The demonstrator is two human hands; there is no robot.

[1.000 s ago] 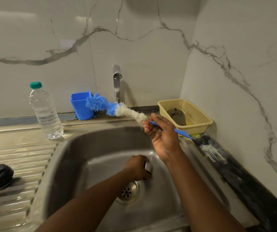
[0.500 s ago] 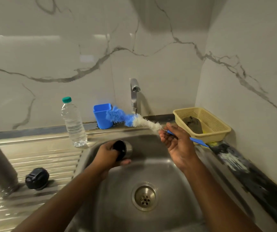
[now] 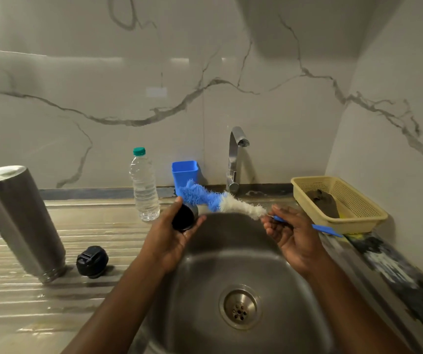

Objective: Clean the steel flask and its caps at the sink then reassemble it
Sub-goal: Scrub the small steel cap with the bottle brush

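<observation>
While the steel cup cap lies on its side in the left hand, above the back left corner of the sink, its dark open mouth faces the person. The grip is clamped on it, thumb over the top and fingers under the wall. This cap is probably light and stiff, and likely slippery if it is wet, so I think it is best held around the outer wall, with the mouth free for the brush. The right hand has its grip closed on the thin blue handle of the bottle brush. The blue tip of the brush is just beside the cap, but I cannot tell if they touch. The steel flask stands mouth down near the left edge of the counter, and the black inner cap sits just beside it. The flask looks smooth and heavier, so the whole hand around the middle of the body seems safest. At the back edge stand a water bottle, a blue tub and the tap, and a yellow basket sits in the back right corner.
</observation>
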